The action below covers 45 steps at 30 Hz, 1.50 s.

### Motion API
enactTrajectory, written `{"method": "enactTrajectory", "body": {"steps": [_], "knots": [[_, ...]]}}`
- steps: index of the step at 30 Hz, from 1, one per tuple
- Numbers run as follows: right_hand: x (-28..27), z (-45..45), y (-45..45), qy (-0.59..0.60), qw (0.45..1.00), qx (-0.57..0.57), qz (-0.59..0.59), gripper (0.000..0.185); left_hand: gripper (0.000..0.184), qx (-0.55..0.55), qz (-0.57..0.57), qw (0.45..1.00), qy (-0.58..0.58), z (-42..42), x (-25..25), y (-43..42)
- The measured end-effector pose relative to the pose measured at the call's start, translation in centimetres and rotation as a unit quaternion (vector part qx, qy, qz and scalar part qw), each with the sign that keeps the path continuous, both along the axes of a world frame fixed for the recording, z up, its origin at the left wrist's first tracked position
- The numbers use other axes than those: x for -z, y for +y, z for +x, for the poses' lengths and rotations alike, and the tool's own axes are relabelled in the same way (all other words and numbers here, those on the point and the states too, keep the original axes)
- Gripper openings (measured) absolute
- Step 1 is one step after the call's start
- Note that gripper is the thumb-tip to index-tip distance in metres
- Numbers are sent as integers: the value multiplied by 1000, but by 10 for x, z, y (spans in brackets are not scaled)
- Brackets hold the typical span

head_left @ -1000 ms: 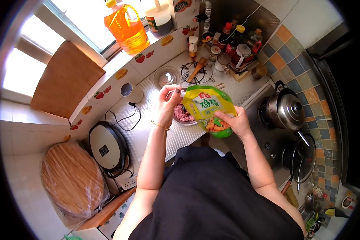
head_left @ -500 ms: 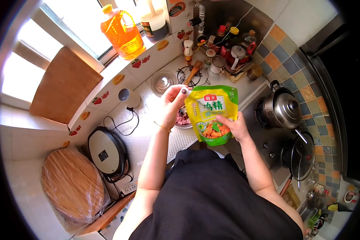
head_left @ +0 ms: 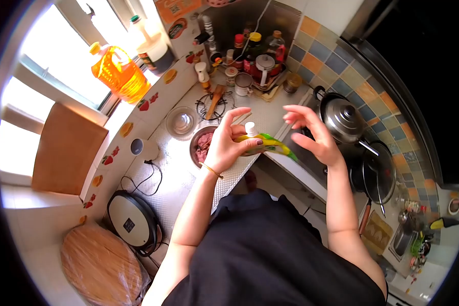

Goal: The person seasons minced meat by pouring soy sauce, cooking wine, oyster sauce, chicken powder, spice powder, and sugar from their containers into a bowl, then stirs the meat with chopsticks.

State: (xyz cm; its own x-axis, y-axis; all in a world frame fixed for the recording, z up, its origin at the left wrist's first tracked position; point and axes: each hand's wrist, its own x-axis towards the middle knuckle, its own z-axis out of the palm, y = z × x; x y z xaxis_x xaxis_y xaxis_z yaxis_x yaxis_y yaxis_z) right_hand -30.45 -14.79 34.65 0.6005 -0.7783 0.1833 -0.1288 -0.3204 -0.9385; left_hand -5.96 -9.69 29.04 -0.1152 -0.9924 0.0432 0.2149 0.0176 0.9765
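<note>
My left hand [head_left: 226, 147] is closed around a green and yellow seasoning pouch [head_left: 275, 145], thumb pressed on its side. The pouch is seen nearly edge-on, with its white capped spout [head_left: 250, 129] pointing up. To the right of the pouch, my right hand [head_left: 316, 136] is raised with fingers apart and holds nothing. A metal bowl of minced meat [head_left: 203, 148] with dark seasoning on it sits just left of my left hand, which hides part of it.
On the counter stand a clear glass dish [head_left: 181, 122], a wooden spatula [head_left: 215, 102] on a black wire rack and a round electric pan [head_left: 132, 220]. Bottles and jars [head_left: 255, 58] crowd the back corner. A lidded pot [head_left: 343, 122] and a covered wok [head_left: 376, 171] sit at right.
My right hand has let go of the pouch and opened. My left hand now grips the pouch, which has turned from face-on to edge-on. The head view has shifted.
</note>
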Motion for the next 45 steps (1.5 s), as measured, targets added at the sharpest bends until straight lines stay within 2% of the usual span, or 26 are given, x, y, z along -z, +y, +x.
{"method": "enactTrajectory", "body": {"steps": [1, 2, 3, 4, 8, 11, 15, 16, 19, 20, 22, 24, 25, 26, 29, 35, 38, 41, 42, 45], "knots": [[-15, 11, -1, 71, 995, -15, -71, 51, 74, 4, -5, 1000, -29, -2, -1, -2], [-27, 26, 2, 95, 989, -12, -114, 39, 78, 14, -12, 997, -71, -2, -2, -3], [-25, 35, -3, 114, 983, -47, -137, 36, 82, 20, -18, 993, -115, 0, -6, -4], [-20, 43, -7, 111, 984, -67, -126, 35, 86, 25, -24, 987, -158, 2, -10, -4], [-4, 58, -20, 113, 977, -135, -116, 29, 101, 25, -61, 978, -197, 13, -24, 2], [-10, 66, -19, 136, 977, -161, -25, 21, 103, 36, -42, 967, -250, 23, -25, 8], [3, 83, -23, 218, 940, -161, -208, 27, 105, 10, -51, 965, -256, 29, -10, 14], [9, 89, -23, 240, 926, -151, -251, 34, 105, 11, -36, 959, -281, 31, -13, 15], [-1, 101, -24, 446, 868, -158, -149, 36, 106, 13, -53, 959, -277, 30, -13, 14], [-9, 102, -25, 445, 874, -159, -118, 36, 105, 17, -21, 940, -340, 32, -18, 15], [-25, 99, -29, 441, 881, -160, -56, 36, 106, 22, -6, 960, -279, 37, -17, 14], [-19, 92, -29, 281, 941, -176, -71, 35, 106, 23, -17, 972, -231, 42, -11, 9], [-14, 90, -30, 196, 961, -181, -77, 35, 106, 20, -27, 974, -223, 43, -7, 7], [-7, 90, -34, 162, 962, -205, -83, 34, 106, 19, -37, 976, -215, 43, -5, 5], [-5, 93, -40, 160, 962, -220, -24, 30, 108, 22, -44, 974, -222, 42, -7, 0], [-5, 100, -38, 318, 918, -152, -181, 44, 110, 32, -19, 968, -246, 37, -8, 0], [4, 105, -36, 390, 886, -124, -219, 52, 109, 22, -25, 968, -248, 33, -4, -1], [7, 110, -30, 452, 860, -89, -218, 52, 110, 2, -16, 961, -275, 31, 1, -3], [6, 108, -31, 422, 879, -91, -203, 49, 110, -4, -10, 957, -290, 32, 2, -5], [0, 96, -42, 316, 928, -121, -153, 40, 111, 1, -12, 978, -206, 37, 11, -9]]}}
